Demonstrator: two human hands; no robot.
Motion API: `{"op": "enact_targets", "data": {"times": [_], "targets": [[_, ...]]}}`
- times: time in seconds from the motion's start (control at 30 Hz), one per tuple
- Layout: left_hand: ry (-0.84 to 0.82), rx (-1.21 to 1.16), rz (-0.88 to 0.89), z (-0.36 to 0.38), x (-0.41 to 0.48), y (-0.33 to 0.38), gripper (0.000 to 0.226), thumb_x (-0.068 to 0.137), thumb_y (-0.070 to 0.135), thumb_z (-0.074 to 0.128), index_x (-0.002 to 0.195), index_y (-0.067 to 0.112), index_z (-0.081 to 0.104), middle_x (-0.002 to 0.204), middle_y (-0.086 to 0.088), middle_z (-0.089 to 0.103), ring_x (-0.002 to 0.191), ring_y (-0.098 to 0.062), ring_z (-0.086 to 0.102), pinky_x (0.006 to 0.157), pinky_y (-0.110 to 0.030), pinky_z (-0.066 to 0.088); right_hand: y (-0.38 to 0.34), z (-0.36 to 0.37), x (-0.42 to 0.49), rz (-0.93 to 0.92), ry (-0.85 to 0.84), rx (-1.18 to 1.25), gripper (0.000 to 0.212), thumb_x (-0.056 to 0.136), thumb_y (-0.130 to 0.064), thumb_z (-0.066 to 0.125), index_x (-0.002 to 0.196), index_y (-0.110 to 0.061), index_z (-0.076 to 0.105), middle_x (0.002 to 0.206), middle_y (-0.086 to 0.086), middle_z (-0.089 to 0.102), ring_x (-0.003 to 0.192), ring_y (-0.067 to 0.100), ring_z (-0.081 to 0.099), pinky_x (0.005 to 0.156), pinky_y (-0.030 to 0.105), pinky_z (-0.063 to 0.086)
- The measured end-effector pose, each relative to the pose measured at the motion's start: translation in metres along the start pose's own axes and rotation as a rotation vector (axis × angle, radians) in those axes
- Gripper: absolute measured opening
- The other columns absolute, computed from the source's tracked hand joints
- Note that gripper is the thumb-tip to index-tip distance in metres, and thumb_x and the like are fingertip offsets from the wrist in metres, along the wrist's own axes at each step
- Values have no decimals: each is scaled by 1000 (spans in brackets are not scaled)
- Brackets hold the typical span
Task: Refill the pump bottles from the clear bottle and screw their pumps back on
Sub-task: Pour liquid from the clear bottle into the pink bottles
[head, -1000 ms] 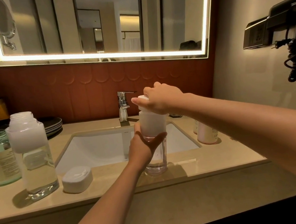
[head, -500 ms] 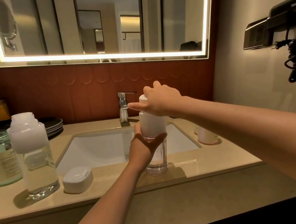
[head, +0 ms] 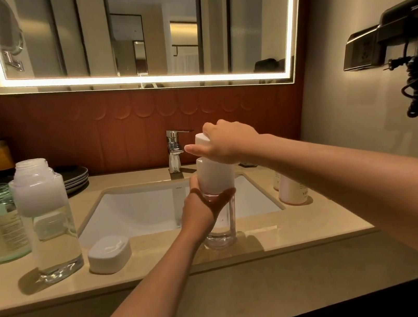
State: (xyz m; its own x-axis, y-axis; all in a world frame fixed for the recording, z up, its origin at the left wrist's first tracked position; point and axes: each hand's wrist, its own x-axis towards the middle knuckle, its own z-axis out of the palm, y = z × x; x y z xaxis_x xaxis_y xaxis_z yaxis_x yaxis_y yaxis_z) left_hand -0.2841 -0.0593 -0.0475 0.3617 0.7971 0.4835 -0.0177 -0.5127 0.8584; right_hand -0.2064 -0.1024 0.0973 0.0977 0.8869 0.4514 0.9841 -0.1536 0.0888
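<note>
While bracing the pump bottle (head: 220, 227) upright on the worktop (head: 296, 235) with the left hand (head: 204, 205) wrapped round its middle, twist the white pump (head: 200, 139) directly above with the right hand (head: 229, 141) curled over it; seat it squarely, stop once snug.

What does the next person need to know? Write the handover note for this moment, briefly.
Left hand grips the pump bottle, standing on the counter before the sink. Right hand grips its pump on top.
Clear bottle stands uncapped at left, white lid beside it.
Done: this bottle appears filled, pump set on.
Left: tighten pump; pink bottle right of sink, fill unclear.
</note>
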Motion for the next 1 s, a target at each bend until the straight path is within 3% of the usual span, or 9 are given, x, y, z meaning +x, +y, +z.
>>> {"op": "enact_targets", "data": {"times": [0.17,0.27,0.37,0.47,0.53,0.63,0.77,0.9,1.0], "targets": [[-11,11,-7,-1,-1,1,80,61,59,68,126,29,32,102,16,48,100,-15,52,87,-38,52,8,-3,-2,-102,-111,408,63,87,-56,48,137,-18,41,141,7,44,123,25,45,87,30,39],[-5,18,-13,1,1,2,70,68,51,71,123,31,32,100,16,48,99,-16,53,88,-38,51,9,-2,-3,-78,29,277,75,80,-72,41,137,-24,39,142,6,41,126,26,41,96,44,40],[-8,16,-9,0,0,2,74,69,50,71,127,28,32,108,7,50,104,-20,53,89,-41,51,8,-4,-4,-57,181,92,74,76,-78,37,123,-22,51,123,5,51,105,20,51,74,30,44],[-9,9,-9,-1,-2,4,82,64,55,70,130,27,31,113,5,50,107,-20,52,89,-42,52,4,0,-5,-47,174,94,55,83,-65,46,105,-17,59,99,1,59,81,13,53,61,23,45],[-15,8,-13,-1,-4,7,86,60,61,65,130,27,31,112,7,49,106,-20,53,89,-40,51,1,1,-5,-45,112,243,42,86,-51,52,110,-17,59,106,2,61,87,13,53,77,32,51],[-33,-15,-20,-2,-4,8,86,58,62,63,129,27,30,115,5,49,107,-22,54,91,-41,50,-3,-3,-5,-39,45,413,44,86,-44,54,123,-21,50,122,3,56,107,20,52,96,50,43],[-30,8,-13,-1,-3,7,83,63,57,67,131,26,29,116,3,49,107,-21,53,91,-43,51,0,-2,-2,-2,54,335,64,83,-64,45,133,-24,40,135,5,46,120,26,47,100,54,37],[-24,-9,-21,-1,-3,6,81,63,56,69,129,29,31,112,6,48,107,-21,52,89,-41,51,3,4,-2,45,130,-57,86,74,-83,24,130,-22,47,133,10,45,116,29,47,86,45,45],[-22,-9,-17,-3,-4,8,89,56,64,65,130,28,31,110,8,48,106,-19,51,86,-40,52,5,6,-2,11,117,15,74,80,-75,33,125,-18,49,126,11,45,100,24,52,70,30,47]]}}
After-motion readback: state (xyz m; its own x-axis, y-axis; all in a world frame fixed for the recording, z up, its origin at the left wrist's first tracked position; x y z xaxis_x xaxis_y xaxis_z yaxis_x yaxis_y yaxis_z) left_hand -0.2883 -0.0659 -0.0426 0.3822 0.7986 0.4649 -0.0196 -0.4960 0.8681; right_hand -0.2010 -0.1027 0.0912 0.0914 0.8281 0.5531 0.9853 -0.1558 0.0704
